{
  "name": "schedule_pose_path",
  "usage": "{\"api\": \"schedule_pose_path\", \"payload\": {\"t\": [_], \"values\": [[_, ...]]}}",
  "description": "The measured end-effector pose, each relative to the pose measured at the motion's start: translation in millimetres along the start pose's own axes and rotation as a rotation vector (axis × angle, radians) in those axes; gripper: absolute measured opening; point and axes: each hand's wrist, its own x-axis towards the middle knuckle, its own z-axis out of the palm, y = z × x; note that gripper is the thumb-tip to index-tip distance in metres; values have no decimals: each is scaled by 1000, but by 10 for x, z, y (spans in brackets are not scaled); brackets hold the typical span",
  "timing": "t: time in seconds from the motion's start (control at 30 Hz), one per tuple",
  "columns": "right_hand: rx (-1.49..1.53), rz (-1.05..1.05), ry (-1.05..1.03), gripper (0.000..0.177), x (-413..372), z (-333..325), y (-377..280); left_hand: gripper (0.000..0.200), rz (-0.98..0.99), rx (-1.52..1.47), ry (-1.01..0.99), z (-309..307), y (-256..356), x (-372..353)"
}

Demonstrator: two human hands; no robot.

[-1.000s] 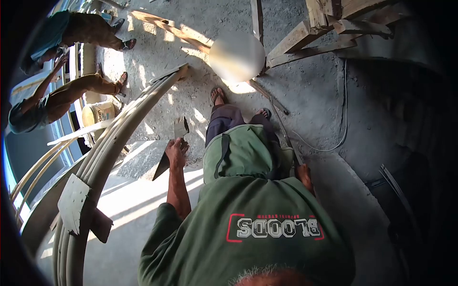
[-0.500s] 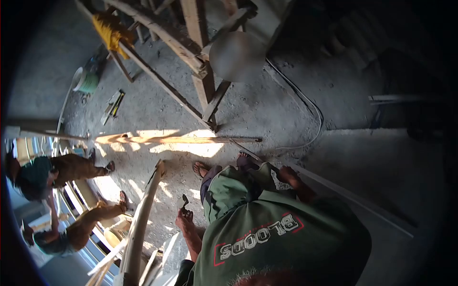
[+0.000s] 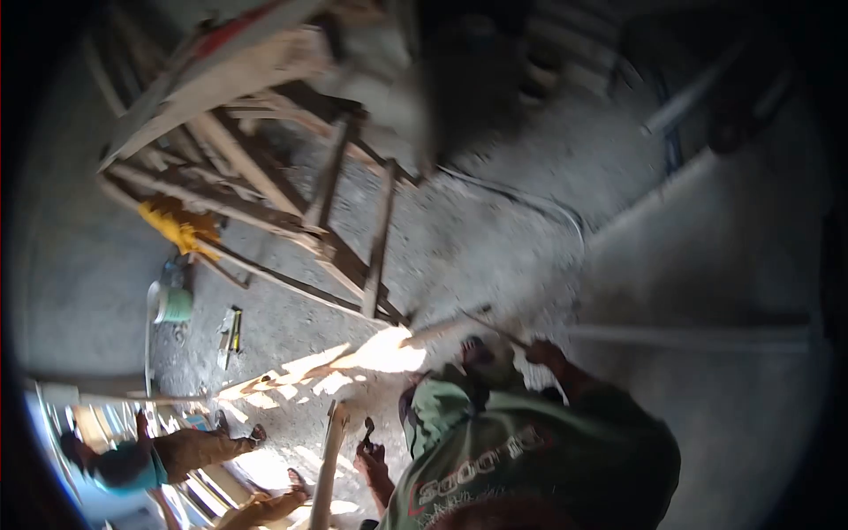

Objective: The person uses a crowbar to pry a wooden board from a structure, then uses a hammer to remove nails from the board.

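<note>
My left hand (image 3: 371,463) is closed around a small dark curved piece (image 3: 368,430), which sticks up from the fingers; its exact kind is too small to tell. My right hand (image 3: 546,354) grips one end of a long thin stick-like tool (image 3: 496,329) that points forward and left, low over the floor. Blur hides the shape of its far end. Left of my left hand stands a pale wooden pole (image 3: 330,459), apart from it. Below me are my green shirt (image 3: 530,450) and one foot (image 3: 477,352).
Ahead is a wooden trestle frame (image 3: 265,190) with a yellow cloth (image 3: 175,223) on it. A green-white bucket (image 3: 174,305) and some tools (image 3: 230,336) lie left. A sunlit plank (image 3: 291,371) crosses the floor. One person (image 3: 132,464) and another's leg (image 3: 265,511) are lower left.
My view has turned, so the trestle, bucket and plank sit lower and more of the trestle shows. My right hand with the stick-like tool appears slightly right. Both hands keep their hold.
</note>
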Motion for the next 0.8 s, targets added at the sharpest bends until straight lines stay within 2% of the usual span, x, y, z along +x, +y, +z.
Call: {"api": "schedule_pose_path", "payload": {"t": [0.07,0.1,0.13,0.17,0.2,0.23,0.27,0.3,0.33,0.37,0.4,0.43,0.5,0.57,0.63,0.67,0.7,0.8], "values": [[-93,-18,-69,35,182,100,211,55,-906,-1156,227,196,-613,-74],[-160,-32,0,38,516,490,508,55,-843,-1078,254,233,-748,-110],[-124,111,-10,37,82,54,166,56,-322,-417,19,158,-601,-22],[-158,68,-48,37,223,195,321,57,155,282,149,34,-255,169],[-300,-51,0,34,517,533,707,57,150,274,184,33,-340,201],[-159,77,16,35,331,285,448,56,157,277,198,48,-468,238],[-20,205,30,35,-220,-66,19,56,156,275,209,79,-575,243],[-79,198,9,35,-438,-177,-137,60,146,243,191,87,-681,266],[-73,234,32,35,-449,-203,-166,50,77,250,133,115,-825,239],[-66,269,55,36,-463,-229,-195,46,-220,-284,288,268,-915,205],[6,340,121,35,-413,-95,-102,45,-371,-560,356,318,-955,202],[-5,302,71,34,-208,64,116,44,-510,-840,474,364,-982,202],[-26,276,20,33,-25,160,288,43,-929,-1082,473,150,-669,297],[-47,304,43,32,-82,-49,-48,34,-572,-887,436,385,-1070,58],[-76,308,53,32,-124,-192,-305,28,-879,-1076,540,329,-972,135],[-91,303,53,32,-137,-246,-390,26,-1113,-1232,612,118,-739,330],[-98,299,56,32,-158,-278,-457,26,-1213,-1231,633,42,-677,425],[-120,286,59,32,-199,-372,-609,24,-1181,-1122,671,25,-541,497]]}}
